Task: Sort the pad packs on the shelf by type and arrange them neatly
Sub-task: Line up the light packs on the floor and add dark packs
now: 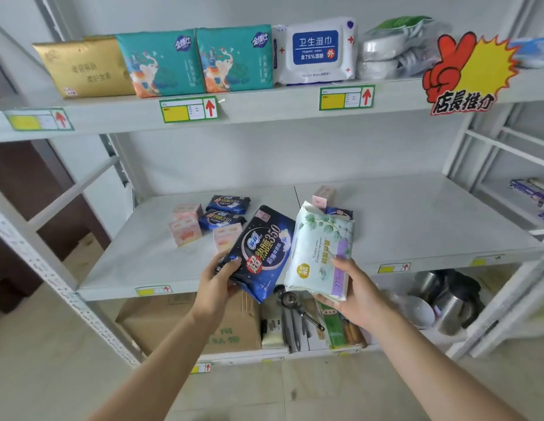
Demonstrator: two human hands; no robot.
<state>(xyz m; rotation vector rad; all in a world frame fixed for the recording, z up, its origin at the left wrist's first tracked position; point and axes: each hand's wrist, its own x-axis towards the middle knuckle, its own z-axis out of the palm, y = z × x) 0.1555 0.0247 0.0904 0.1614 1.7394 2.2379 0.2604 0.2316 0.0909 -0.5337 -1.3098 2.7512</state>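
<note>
Left grip [217,275]: clamped on the lower corner of a large dark blue pad pack [264,253], thumb on the printed face, remaining fingers curled behind; it holds nothing else. The pack is tilted with its face towards the camera and lifted clear over the front edge of the middle shelf [431,226]. Right grip [352,287]: closed on the lower end of a pale leaf-printed pad pack [320,250], thumb on the front, fingers underneath. This pack leans nearly upright, its long edge just beside the blue one; whether they touch cannot be told. The two are held side by side with labels readable, probably so the types can be compared before each is given a place. On the shelf, left rear: two small dark blue packs [228,204] of the same design as the held one, lying one in front of the other, with three small pink packs [185,232] close around them, so the types sit mixed in one cluster. Behind the pale pack: a pink box [323,196] and part of another blue pack [340,212], mostly hidden. Top shelf: gold pack [82,66], two teal packs [161,62] and a wipes pack [316,51], standing in a row. Sorting appears barely begun, and the held blue pack would suit the blue group at left.
</note>
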